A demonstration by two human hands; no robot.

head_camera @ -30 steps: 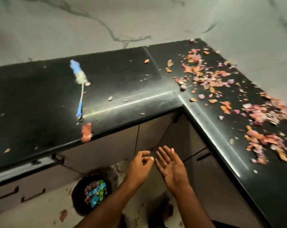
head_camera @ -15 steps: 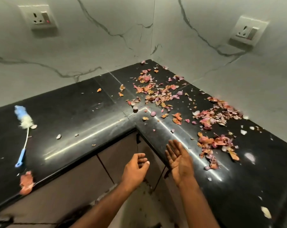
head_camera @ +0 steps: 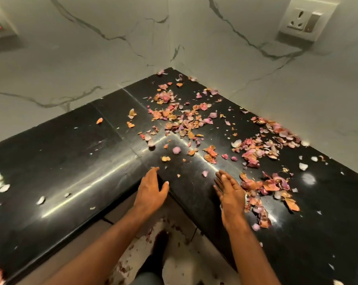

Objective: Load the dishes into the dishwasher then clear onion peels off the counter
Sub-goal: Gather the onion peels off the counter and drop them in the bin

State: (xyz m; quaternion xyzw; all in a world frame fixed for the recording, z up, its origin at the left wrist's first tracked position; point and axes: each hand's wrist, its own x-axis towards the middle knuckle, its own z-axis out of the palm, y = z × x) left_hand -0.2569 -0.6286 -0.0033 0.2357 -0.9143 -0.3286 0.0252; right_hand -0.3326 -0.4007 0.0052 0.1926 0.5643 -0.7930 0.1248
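Black stone counter [head_camera: 75, 161] carries pink and orange onion peels [head_camera: 180, 122] scattered across its inner corner and along the right wall. The left hand [head_camera: 151, 192] and right hand [head_camera: 231, 194] hover at the counter's front edge, fingers straight, holding nothing; the right one is just beside a peel cluster [head_camera: 264, 186].

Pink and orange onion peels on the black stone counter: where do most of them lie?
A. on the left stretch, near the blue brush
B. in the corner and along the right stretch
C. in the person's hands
B: the pink and orange onion peels cluster in the black stone counter corner and run right; both hands are empty.
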